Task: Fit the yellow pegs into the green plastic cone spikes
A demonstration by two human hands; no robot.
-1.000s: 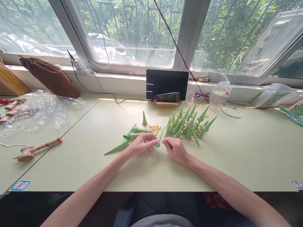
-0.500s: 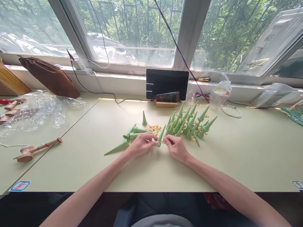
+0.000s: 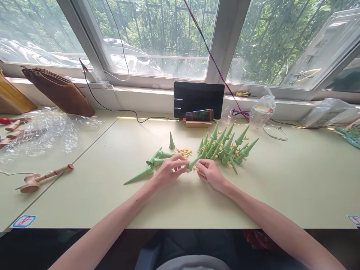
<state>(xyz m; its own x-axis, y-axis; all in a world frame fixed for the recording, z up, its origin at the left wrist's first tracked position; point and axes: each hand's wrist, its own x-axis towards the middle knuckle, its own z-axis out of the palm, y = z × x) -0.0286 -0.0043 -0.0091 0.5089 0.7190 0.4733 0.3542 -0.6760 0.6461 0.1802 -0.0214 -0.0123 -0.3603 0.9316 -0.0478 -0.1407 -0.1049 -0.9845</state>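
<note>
My left hand (image 3: 172,169) pinches the base of a green plastic cone spike (image 3: 193,163), whose tip leans up and to the right. Close beside it, my right hand (image 3: 210,172) grips a small yellow plastic piece (image 3: 196,168) against the side of the cone's base. Whether the piece sits in the base is too small to tell. Behind my left hand lies a little pile of similar yellow pieces (image 3: 184,152). Several bare green cones (image 3: 140,174) lie left of that hand, and one cone (image 3: 171,141) stands upright. A crowd of cones with yellow pieces (image 3: 225,148) stands beyond my right hand.
A black tablet (image 3: 198,99) with a phone (image 3: 199,115) before it stands at the windowsill. To the left are a wooden kendama (image 3: 32,183) and crumpled clear plastic (image 3: 62,131). A bagged cup (image 3: 262,112) and coiled white cable (image 3: 275,132) lie back right.
The cone in my left hand has tilted from nearly upright towards the right. My right hand has shifted slightly right, and the yellow piece at its fingertips now shows more clearly.
</note>
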